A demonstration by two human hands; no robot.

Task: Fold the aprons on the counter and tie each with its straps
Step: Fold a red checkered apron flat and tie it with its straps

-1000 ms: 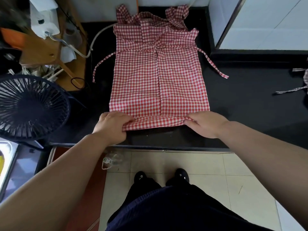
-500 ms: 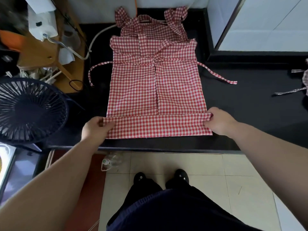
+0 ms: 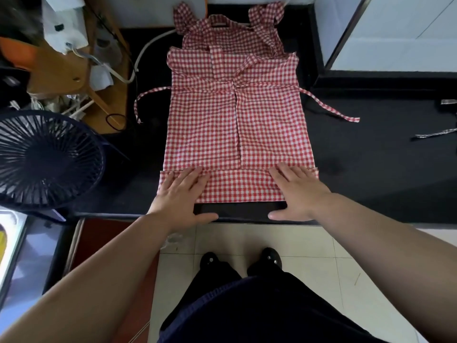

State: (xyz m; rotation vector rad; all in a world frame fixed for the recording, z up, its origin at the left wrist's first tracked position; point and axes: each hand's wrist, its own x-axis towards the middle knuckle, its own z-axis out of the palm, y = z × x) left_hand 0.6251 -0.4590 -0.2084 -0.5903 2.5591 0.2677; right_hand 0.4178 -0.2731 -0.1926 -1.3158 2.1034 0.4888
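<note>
A red-and-white checked apron [image 3: 235, 115] lies flat on the black counter [image 3: 371, 164], its sides folded to the middle. Its near hem is turned up into a narrow band [image 3: 237, 185]. My left hand [image 3: 181, 191] lies flat on the left part of that band, fingers straight. My right hand [image 3: 296, 191] presses flat on the right part, thumb over the counter's front edge. One waist strap [image 3: 146, 97] trails left, the other strap [image 3: 329, 107] trails right. The neck loop and ruffles [image 3: 227, 23] lie at the far end.
A dark blue fan [image 3: 42, 157] stands to the left of the counter. A wooden stool with a white appliance and cables [image 3: 71, 45] is at the far left. Straps of another apron [image 3: 435, 132] show at the right edge. A white cabinet [image 3: 395, 33] is at the back right.
My hands let go of the band's outer ends and moved inward. They now lie flat on top of the folded hem.
</note>
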